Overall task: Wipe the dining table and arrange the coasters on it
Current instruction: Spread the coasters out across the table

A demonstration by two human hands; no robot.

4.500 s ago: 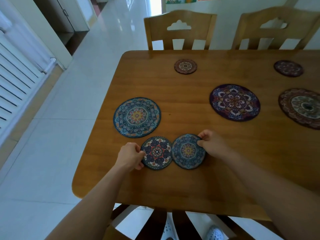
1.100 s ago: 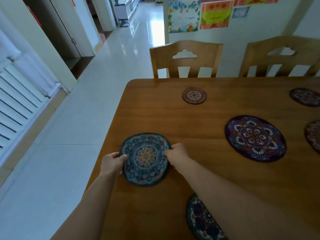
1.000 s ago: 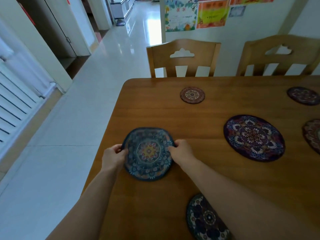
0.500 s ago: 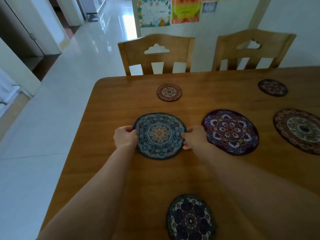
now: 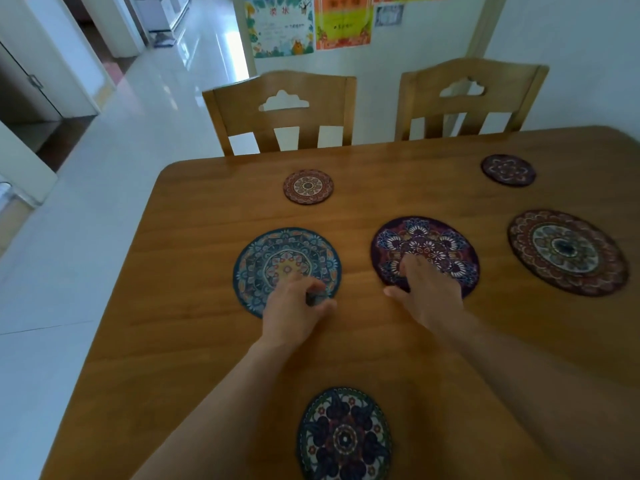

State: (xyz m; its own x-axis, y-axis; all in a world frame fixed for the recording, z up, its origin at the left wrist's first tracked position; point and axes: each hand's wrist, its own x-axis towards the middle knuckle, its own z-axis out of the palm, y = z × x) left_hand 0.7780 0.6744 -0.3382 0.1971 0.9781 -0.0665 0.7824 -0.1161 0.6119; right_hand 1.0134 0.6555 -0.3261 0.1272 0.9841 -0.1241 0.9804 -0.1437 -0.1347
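On the wooden dining table (image 5: 207, 209) lie several round patterned coasters. My left hand (image 5: 294, 308) is at the near right edge of the large blue coaster (image 5: 277, 258), with curled fingers and thumb pinching its rim. My right hand (image 5: 424, 289) lies flat on the near part of the large purple coaster (image 5: 426, 240), fingers straight and thumb spread to the left. A large brown coaster (image 5: 568, 251) sits further right. Small coasters lie at the far side, one red (image 5: 308, 186) and one dark purple (image 5: 508, 170), and a dark floral one (image 5: 344, 434) lies close to me.
Two wooden chairs (image 5: 280, 109) (image 5: 467, 95) stand pushed in at the table's far side. The table's left edge drops to a white tiled floor (image 5: 104, 202). Posters (image 5: 311, 22) hang on the wall behind the chairs.
The large blue coaster has slid away from the near left edge toward the middle. My right hand left it and landed on the purple coaster. My left hand shifted to its near right edge.
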